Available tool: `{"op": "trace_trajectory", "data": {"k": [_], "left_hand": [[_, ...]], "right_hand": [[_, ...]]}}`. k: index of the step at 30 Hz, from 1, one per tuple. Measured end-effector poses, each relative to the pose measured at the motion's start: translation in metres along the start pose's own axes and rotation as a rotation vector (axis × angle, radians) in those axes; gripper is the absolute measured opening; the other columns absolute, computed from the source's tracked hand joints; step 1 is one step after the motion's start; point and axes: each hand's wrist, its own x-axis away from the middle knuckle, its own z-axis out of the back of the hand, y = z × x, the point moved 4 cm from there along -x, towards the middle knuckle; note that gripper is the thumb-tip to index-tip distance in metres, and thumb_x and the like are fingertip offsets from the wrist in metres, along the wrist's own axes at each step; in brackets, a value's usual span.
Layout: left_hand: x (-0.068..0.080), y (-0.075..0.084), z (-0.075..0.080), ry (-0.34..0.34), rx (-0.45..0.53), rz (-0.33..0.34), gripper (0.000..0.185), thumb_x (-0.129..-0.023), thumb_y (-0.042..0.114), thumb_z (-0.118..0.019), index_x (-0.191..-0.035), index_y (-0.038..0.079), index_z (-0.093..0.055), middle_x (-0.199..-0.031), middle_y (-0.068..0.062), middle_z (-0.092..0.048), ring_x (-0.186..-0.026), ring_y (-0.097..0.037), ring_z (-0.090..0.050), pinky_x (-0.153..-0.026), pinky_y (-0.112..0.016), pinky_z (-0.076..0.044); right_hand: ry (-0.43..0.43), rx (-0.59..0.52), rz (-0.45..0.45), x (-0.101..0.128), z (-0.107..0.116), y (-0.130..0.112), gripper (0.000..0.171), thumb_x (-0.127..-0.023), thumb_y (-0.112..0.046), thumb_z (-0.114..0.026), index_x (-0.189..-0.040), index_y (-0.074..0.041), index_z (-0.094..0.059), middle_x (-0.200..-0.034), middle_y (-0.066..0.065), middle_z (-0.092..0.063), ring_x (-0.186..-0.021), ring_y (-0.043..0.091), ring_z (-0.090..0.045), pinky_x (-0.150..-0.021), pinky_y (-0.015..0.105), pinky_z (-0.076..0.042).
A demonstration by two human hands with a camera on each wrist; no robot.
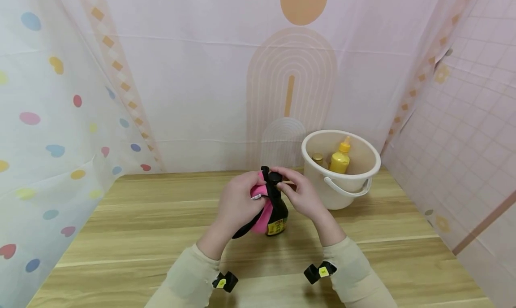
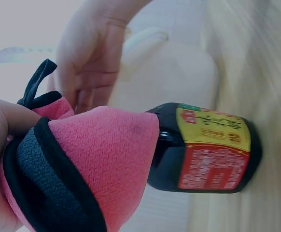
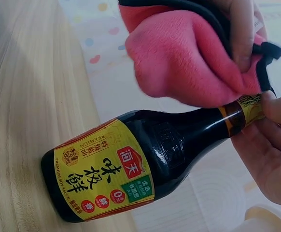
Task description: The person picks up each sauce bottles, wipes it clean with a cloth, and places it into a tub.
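A dark soy sauce bottle (image 3: 131,162) with a yellow label stands upright on the table, its black cap (image 1: 275,178) uppermost. My right hand (image 1: 303,197) holds it at the top, thumb and forefinger around the cap and neck. A pink cleaning cloth (image 2: 112,150) with black edging and a hanging loop is bunched in my left hand (image 1: 239,200), whose thumb and fingers pinch it. The cloth lies against the bottle's neck on the left side. In the right wrist view the cap is hidden by cloth and fingers.
A white bucket (image 1: 375,168) with a handle stands just right of the bottle. Inside it are a yellow squeeze bottle (image 1: 340,162) and a gold-capped container (image 1: 317,157). Patterned curtains (image 1: 193,97) border the wooden table (image 1: 153,236) behind and at both sides.
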Motion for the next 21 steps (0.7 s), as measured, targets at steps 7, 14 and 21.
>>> {"op": "trace_trajectory", "data": {"k": [7, 14, 21], "left_hand": [[0.009, -0.003, -0.012, 0.002, -0.017, -0.002, 0.023, -0.066, -0.002, -0.076, -0.074, 0.013, -0.060, -0.068, 0.007, -0.053, -0.061, -0.011, -0.044, -0.055, -0.026, -0.034], [0.019, -0.012, -0.023, -0.111, -0.044, 0.069, 0.023, -0.069, 0.000, -0.076, -0.076, 0.016, -0.061, -0.069, 0.010, -0.053, -0.060, -0.010, -0.045, -0.053, -0.025, -0.036], [0.025, -0.019, -0.029, -0.186, -0.069, 0.107, 0.024, -0.070, 0.001, -0.078, -0.075, 0.016, -0.060, -0.069, 0.009, -0.054, -0.061, -0.010, -0.046, -0.054, -0.026, -0.038]], "right_hand": [[0.013, -0.002, 0.005, 0.000, 0.000, 0.001, 0.038, -0.095, 0.003, -0.059, -0.133, 0.001, -0.058, -0.131, 0.018, -0.059, -0.110, 0.029, -0.058, -0.091, 0.041, -0.051], [0.016, 0.022, -0.014, 0.000, -0.001, 0.002, 0.038, -0.095, 0.002, -0.059, -0.133, -0.002, -0.059, -0.131, 0.015, -0.059, -0.110, 0.027, -0.057, -0.090, 0.043, -0.052], [0.019, 0.021, -0.009, 0.000, -0.001, 0.003, 0.038, -0.095, 0.002, -0.059, -0.133, -0.001, -0.059, -0.131, 0.016, -0.059, -0.111, 0.028, -0.057, -0.090, 0.041, -0.052]]}}
